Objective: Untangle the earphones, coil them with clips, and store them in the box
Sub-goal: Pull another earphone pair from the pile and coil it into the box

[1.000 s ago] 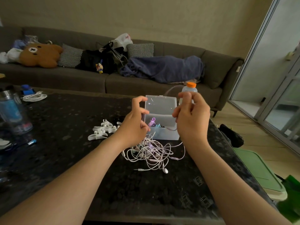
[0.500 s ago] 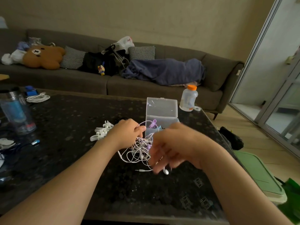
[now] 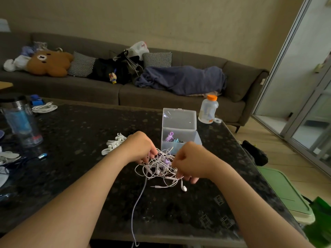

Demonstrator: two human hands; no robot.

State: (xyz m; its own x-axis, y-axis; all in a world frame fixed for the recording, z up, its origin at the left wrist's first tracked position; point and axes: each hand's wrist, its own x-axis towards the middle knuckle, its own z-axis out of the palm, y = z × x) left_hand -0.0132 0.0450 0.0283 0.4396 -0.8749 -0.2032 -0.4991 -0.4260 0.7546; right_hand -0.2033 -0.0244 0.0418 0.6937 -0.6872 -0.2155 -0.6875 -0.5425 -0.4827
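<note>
A tangled heap of white and pale purple earphones (image 3: 160, 168) lies on the dark table (image 3: 75, 133) between my hands. My left hand (image 3: 141, 147) grips cords at the heap's left side. My right hand (image 3: 191, 161) pinches cords at its right side. One pale cord (image 3: 138, 203) trails from the heap toward me and over the table's near edge. A clear plastic box (image 3: 179, 133) stands open just behind the heap, with coiled purple and blue earphones inside. White clips (image 3: 112, 144) lie in a pile left of my left hand.
An orange-capped bottle (image 3: 208, 110) stands behind the box near the table's far right corner. A blue tumbler (image 3: 21, 122) and a coiled white cable (image 3: 44, 108) sit at the left. A sofa with cushions runs behind. Green lidded bin (image 3: 284, 192) on the floor, right.
Both hands came down from in front of the box to the heap. The right hand swept low across it and now pinches cords. A long cord now trails toward the near edge.
</note>
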